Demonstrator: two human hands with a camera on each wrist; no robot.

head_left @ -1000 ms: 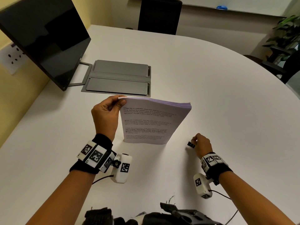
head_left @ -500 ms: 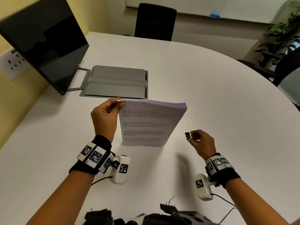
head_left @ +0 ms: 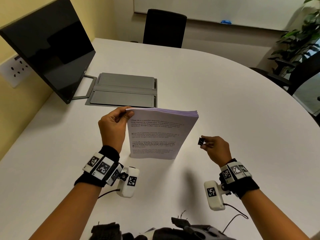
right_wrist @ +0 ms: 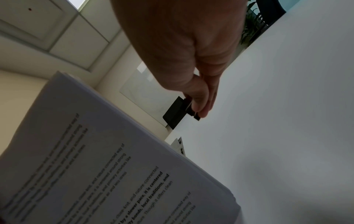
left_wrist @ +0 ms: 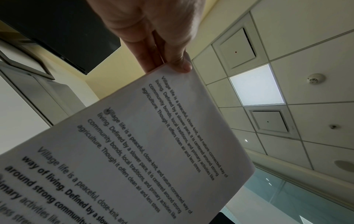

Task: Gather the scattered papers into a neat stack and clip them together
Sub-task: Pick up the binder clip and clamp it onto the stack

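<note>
One thick stack of papers stands on its bottom edge in the middle of the desk, leaning back a little, printed side toward the person. The left hand pinches its top left corner, thumb on the front sheet and fingers behind, as the left wrist view also shows. The right hand hovers above the desk just to the right of the stack, apart from it, with thumb and fingertips clamped on a small black binder clip; whether the clip's mouth is sprung open I cannot tell. The sheets look squared, though the top right corner fans slightly. I judge the stack light but floppy and slippery between sheets, so a one-corner pinch may let the far side splay; the clip would best go over the top edge close to the holding fingers, where the sheets are tightly pressed. The clip itself is stiff and springy and needs a firm squeeze on its levers. Room is generous: bare desk lies to the right and toward the near edge. Behind the stack, toward the far left, a grey flap panel sits in the desk, with a dark monitor along the left edge, both well clear of the hands.
</note>
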